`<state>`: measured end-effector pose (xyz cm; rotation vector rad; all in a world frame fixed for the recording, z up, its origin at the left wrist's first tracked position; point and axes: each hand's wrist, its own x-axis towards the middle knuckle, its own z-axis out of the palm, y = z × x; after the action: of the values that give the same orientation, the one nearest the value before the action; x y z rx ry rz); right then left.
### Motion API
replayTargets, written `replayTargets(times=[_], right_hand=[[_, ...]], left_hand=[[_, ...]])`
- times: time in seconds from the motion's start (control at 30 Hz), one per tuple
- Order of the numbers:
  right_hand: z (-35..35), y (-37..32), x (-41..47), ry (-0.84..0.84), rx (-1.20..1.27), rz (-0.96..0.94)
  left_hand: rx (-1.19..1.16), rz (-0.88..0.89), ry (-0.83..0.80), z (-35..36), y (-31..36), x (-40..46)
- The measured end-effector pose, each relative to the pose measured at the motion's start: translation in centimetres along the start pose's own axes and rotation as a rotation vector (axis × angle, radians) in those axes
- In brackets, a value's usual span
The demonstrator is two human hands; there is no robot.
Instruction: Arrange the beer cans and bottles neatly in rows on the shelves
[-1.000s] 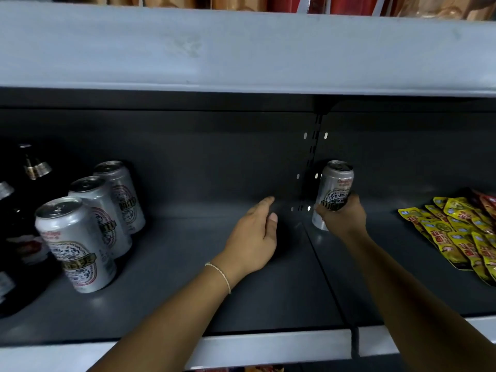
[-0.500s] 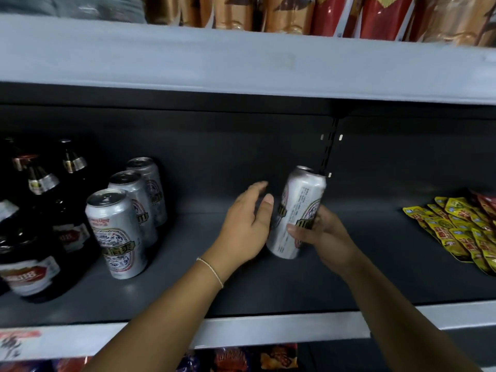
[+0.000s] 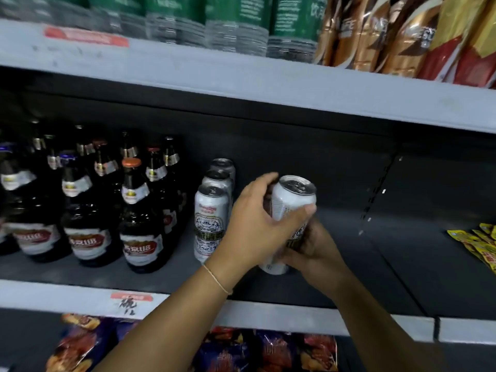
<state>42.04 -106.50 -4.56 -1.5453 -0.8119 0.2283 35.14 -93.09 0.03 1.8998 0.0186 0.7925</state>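
A silver beer can (image 3: 291,202) is held in both hands on the dark middle shelf (image 3: 362,277), its base close to the shelf floor. My left hand (image 3: 257,226) wraps its upper part from the left, thumb across the front. My right hand (image 3: 314,251) grips its lower part from the right. Just to the left, a row of three matching cans (image 3: 210,221) runs front to back. Several dark beer bottles (image 3: 139,210) with red labels stand in rows further left.
Yellow snack packets (image 3: 480,245) lie at the right end of the shelf. A slotted upright (image 3: 375,194) divides the back panel. Green-labelled bottles (image 3: 241,20) and brown bags (image 3: 402,30) fill the shelf above; snack bags (image 3: 233,350) sit below.
My right hand carried the can from the back right of the shelf leftward to beside the can row. My left hand, open before, now grips it. The view swung left, revealing more bottles.
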Motion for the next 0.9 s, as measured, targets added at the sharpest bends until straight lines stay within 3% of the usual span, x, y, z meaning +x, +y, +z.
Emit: replayTargets(times=[0.17,0.3,0.43,0.63,0.9], right_hand=[[5.0,-0.1,0.0,0.112,-0.064,0.01],[8.3,-0.2,-0.6,0.2,-0.056,0.031],[10.6,-0.9,-1.0,0.201,-0.026,0.009],[12.0,-0.3,-1.3,0.164,-0.181,0.031],[14.1,1.7,-2.1,0.244,-0.258,0.119]], left_hand=[[0.06,-0.053,0.081,-3.1,-1.0,-1.1],[-0.052,-0.125,0.116,-5.6,-1.8,-1.8],[-0.217,-0.172,0.026,-8.2,-2.9,-1.5],[-0.381,-0.192,-0.125,-11.0,-4.2,-0.7],[-0.365,-0.176,-0.29,-11.8,-6.7,-1.1]])
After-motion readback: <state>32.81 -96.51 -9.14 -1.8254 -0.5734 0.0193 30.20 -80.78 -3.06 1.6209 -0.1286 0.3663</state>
